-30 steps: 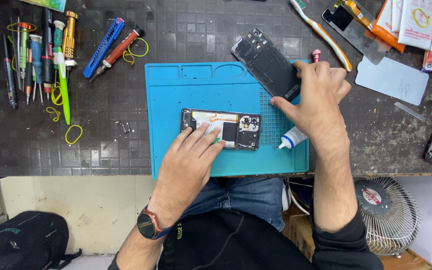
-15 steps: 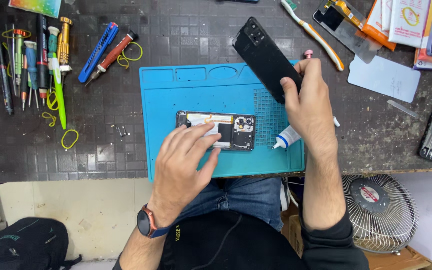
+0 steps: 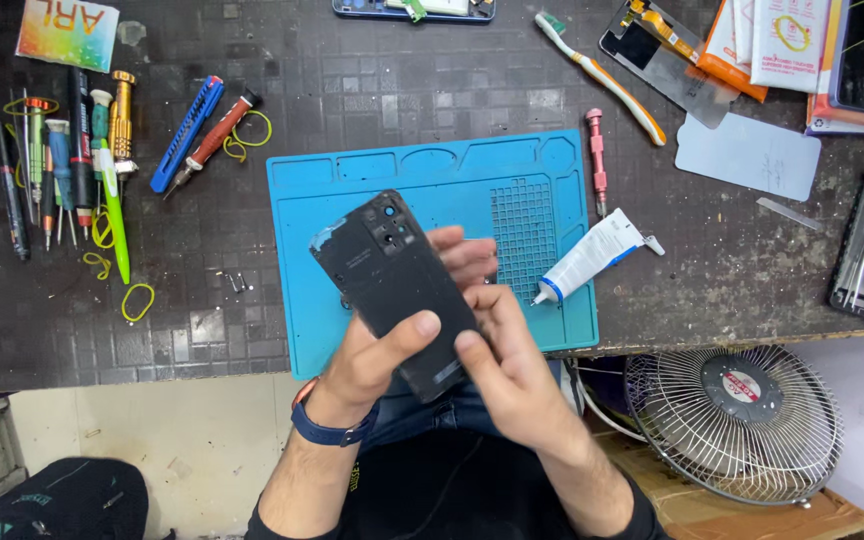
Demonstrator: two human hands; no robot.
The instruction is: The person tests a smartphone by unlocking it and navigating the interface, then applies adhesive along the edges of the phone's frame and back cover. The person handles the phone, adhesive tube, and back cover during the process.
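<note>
Both my hands hold a black phone [image 3: 392,280] just above the front part of the blue work mat [image 3: 432,175]. Its dark back cover faces up, with the camera cutouts at the far end. My left hand [image 3: 367,365] grips the phone from below, thumb on the cover and fingers showing past its right edge. My right hand [image 3: 517,365] holds the near right side, thumb pressed on the cover's lower end. The mat under the phone is hidden.
A white glue tube [image 3: 592,258] lies at the mat's right edge, with a pink screwdriver [image 3: 595,160] and a toothbrush [image 3: 597,75] beyond. Screwdrivers and tweezers [image 3: 72,160] line the left. Small screws [image 3: 235,283] lie left of the mat. A fan [image 3: 732,420] stands below the table edge.
My right hand brought the black back cover down from the far right onto the phone. My left hand lifted the phone off the mat, and both hands now hold it together.
</note>
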